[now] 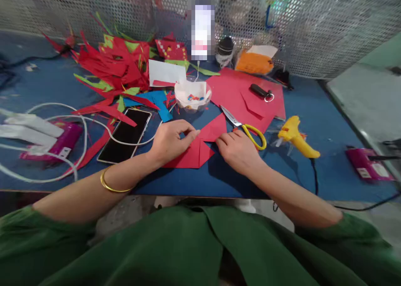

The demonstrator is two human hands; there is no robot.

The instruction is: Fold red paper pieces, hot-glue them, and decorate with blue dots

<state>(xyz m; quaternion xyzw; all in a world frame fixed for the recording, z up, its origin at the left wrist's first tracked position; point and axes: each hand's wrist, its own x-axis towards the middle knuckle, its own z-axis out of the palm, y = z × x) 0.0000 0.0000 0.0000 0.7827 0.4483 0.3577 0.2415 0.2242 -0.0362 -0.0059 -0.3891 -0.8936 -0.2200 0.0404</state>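
A folded piece of red paper (191,154) lies on the blue tabletop in front of me, with creased flaps meeting near its middle. My left hand (172,140) is closed at its upper left side, thumb and forefinger together on a flap. At the paper's right edge, my right hand (238,150) has its fingers curled down, the tips partly hidden where they meet the paper. Scissors (233,118) with yellow handles lie just beyond the right hand, blades slightly apart.
A phone (125,135) and white cable lie left, below a heap of red and green scraps (122,64). A clear bowl (192,95), red sheets (232,87) and a black-handled tool (258,90) sit farther back. A yellow glue gun (297,137) lies right.
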